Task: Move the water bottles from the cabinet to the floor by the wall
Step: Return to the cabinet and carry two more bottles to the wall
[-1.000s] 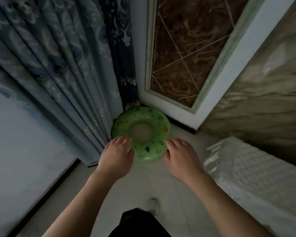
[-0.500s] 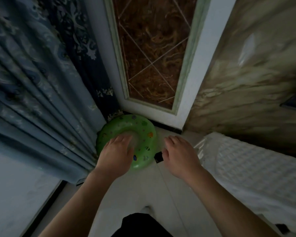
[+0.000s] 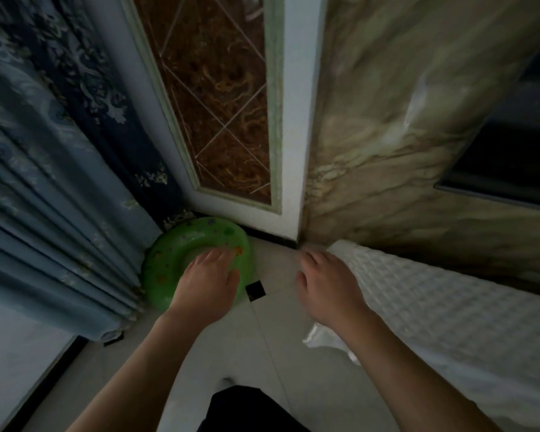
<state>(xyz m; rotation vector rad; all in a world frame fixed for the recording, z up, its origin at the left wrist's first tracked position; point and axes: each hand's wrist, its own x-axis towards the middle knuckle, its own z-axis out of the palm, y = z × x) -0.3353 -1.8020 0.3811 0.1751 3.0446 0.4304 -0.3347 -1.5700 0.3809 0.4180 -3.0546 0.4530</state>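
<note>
No water bottles and no cabinet show in the head view. My left hand point(image 3: 208, 283) hangs palm down with relaxed fingers, in front of a green inflatable ring point(image 3: 169, 260) that lies on the floor in the corner. My right hand point(image 3: 328, 283) is stretched forward over the pale floor tiles point(image 3: 275, 338), fingers loose and holding nothing. Whether the left hand touches the ring I cannot tell.
Blue patterned curtains point(image 3: 53, 182) hang on the left. A white-framed panel with brown marbled infill point(image 3: 228, 113) and a beige marbled wall point(image 3: 402, 135) meet at the corner. A white quilted cover point(image 3: 449, 322) lies on the right. A small black tile inset point(image 3: 255, 291) marks the floor.
The view has swung to the right and closer to the corner. The ring now sits further left under my left hand, and my right hand has moved off it toward the white cover.
</note>
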